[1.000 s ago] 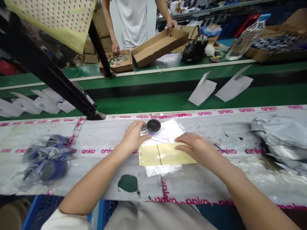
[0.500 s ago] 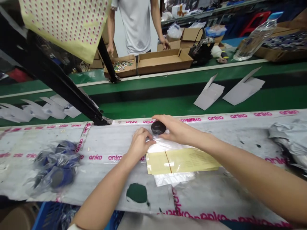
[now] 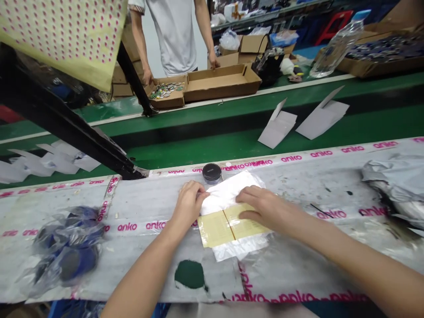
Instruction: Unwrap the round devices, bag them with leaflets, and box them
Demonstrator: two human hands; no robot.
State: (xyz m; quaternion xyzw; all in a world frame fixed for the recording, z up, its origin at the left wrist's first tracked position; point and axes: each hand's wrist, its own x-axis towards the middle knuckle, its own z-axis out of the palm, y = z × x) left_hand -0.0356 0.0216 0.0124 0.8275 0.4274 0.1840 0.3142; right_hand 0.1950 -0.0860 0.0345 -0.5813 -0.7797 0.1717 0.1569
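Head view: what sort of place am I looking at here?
Probably a factory packing line: a green conveyor belt, a co-worker at cardboard trays of small pieces, and bagged blue items.

Your left hand point(image 3: 189, 204) touches the white plastic sheet point(image 3: 227, 193), your right hand point(image 3: 265, 207) rests on the yellow card point(image 3: 217, 228), a black-lidded jar point(image 3: 212, 173) just beyond.

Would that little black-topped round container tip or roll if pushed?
The squat black-topped container sits flat on its base, so a push would probably slide it rather than tip it. Its round edge suggests it could roll if laid on its side. Its glossy top looks slippery to pinch.
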